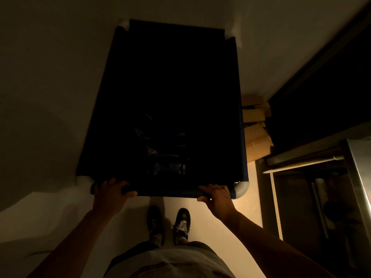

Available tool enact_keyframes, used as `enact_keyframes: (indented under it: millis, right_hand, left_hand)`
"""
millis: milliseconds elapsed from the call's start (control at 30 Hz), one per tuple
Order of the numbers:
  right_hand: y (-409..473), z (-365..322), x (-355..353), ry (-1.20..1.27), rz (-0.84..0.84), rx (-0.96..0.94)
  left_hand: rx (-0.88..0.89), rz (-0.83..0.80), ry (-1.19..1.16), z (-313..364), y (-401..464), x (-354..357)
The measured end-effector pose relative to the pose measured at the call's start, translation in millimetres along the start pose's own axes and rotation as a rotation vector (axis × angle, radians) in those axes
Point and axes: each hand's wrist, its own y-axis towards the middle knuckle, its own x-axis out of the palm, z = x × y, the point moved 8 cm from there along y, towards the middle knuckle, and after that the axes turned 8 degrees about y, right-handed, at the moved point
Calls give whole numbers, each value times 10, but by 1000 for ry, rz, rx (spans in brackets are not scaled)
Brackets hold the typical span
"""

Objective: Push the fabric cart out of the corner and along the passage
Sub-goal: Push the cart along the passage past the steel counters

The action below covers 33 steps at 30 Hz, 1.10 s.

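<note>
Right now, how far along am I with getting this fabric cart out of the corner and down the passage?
Done: both hands grip the near rail of the fabric cart, left hand near one end, right hand beside the grey corner fitting. In hand: you stand behind it, ready to push. Left: its far end sits against the wall, with cardboard boxes close on its right, so practically the whole move remains.
</note>
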Motion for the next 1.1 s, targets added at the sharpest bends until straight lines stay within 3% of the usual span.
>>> enact_keyframes:
  millis: [200,367,533,600,833,1100]
  right_hand:
    - [8,-8,-24,10,28,-1]
    - [-11,-27,-28,19,51,2]
    - [-9,-58,-23,-22,-21,8]
    - [2,-72,-48,-3,-33,14]
    - [-41,-106,-63,-49,0,42]
    - [-98,-166,-118,-77,15,91]
  left_hand:
    - [18,43,37,-4,15,64]
    - [-9,-89,13,-31,52,112]
    - [36,-288,-376,107,202,-34]
    - [91,-338,-378,174,210,-40]
    - [122,-165,-238,85,149,53]
    - [175,-125,-80,87,164,76]
